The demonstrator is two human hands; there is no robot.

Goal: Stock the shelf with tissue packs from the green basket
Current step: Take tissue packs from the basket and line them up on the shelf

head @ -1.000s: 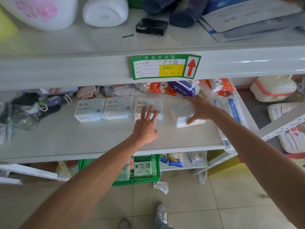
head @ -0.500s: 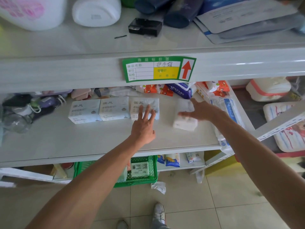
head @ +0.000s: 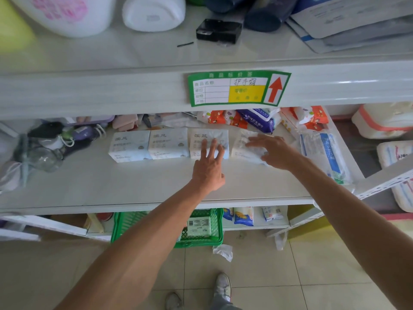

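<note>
Three pale tissue packs lie side by side on the middle shelf: a left one, a middle one and a third. My left hand rests flat on the third pack with its fingers spread. A fourth tissue pack lies just to the right of the third, and my right hand grips it, fingers on top and thumb at its near edge. The green basket stands on the floor below the shelf, with another pack in it.
Colourful wet-wipe packs lie behind the row. A long blue-and-white packet is at the right end, and a clutter of bags and bottles at the left. The upper shelf edge carries a green price label.
My right hand has laid the fourth pack down flat and brought it left, up against the third pack. My left hand has stayed on the third pack.
</note>
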